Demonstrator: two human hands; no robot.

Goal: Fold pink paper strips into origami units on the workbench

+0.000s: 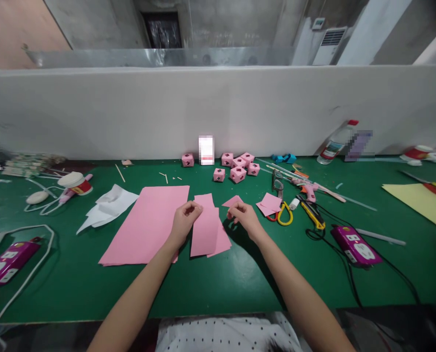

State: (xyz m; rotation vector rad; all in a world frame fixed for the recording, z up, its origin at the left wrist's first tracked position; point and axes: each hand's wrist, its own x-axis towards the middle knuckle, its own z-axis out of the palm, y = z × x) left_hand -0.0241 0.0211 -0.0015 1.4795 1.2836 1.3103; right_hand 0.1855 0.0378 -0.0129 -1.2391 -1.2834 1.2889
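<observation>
My left hand (186, 216) pinches the upper left edge of a pink paper strip (204, 234) between thumb and fingers. Under that strip, another pink paper piece (222, 239) sticks out to the right. My right hand (244, 216) is raised a little over the table with its fingers curled together. A small pink paper piece (232, 200) shows just behind its fingertips, and whether they grip it is hidden. Left of my hands lies a stack of large pink paper sheets (144, 230). Small pink paper squares (270, 201) rest to the right, partly over yellow-handled scissors (285, 215).
Several pink paper polyhedra (237, 174) stand at the back near a lit phone (206, 150). Crumpled white paper (110, 208) lies left. To the right are a utility knife (315, 217), a glue gun (309, 189), a purple box (355, 246) with black cables, and a bottle (336, 144).
</observation>
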